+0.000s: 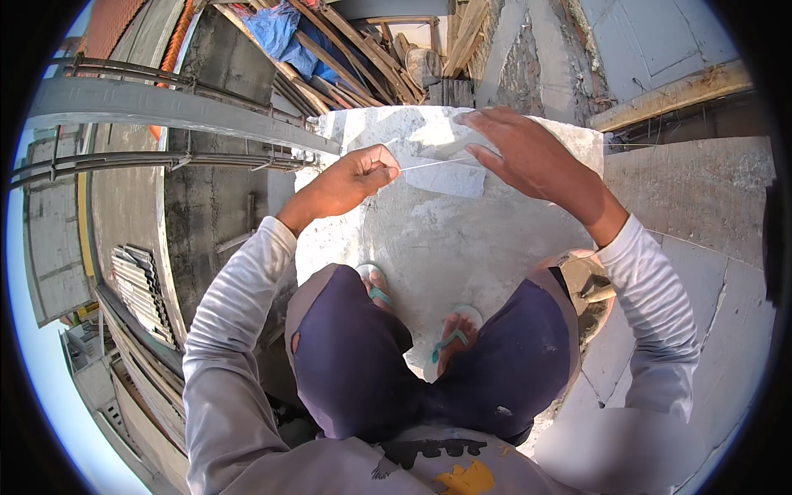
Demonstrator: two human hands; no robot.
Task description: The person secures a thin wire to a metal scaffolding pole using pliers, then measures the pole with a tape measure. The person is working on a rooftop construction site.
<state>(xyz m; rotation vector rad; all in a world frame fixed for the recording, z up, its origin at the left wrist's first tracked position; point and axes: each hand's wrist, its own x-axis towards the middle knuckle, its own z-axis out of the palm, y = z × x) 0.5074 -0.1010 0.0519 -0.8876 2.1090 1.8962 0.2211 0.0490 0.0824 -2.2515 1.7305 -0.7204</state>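
My left hand [370,172] is closed in a pinch on a thin white string [429,162], which stretches rightward toward my right hand [516,153]. The right hand is open, its fingers stretched forward and the thumb apart near the string; whether the string touches it I cannot tell. Both hands are above a rough, pale concrete platform [445,239], over a lighter flat patch or piece [441,183]. My feet in green flip-flops stand on the platform.
A grey beam [181,111] and bundled rebar [115,165] reach in from the left. Timber [355,58] and blue tarp [276,29] lie beyond the platform. A bucket [587,276] with a handled tool is by my right knee, and block walling [685,190] runs along the right.
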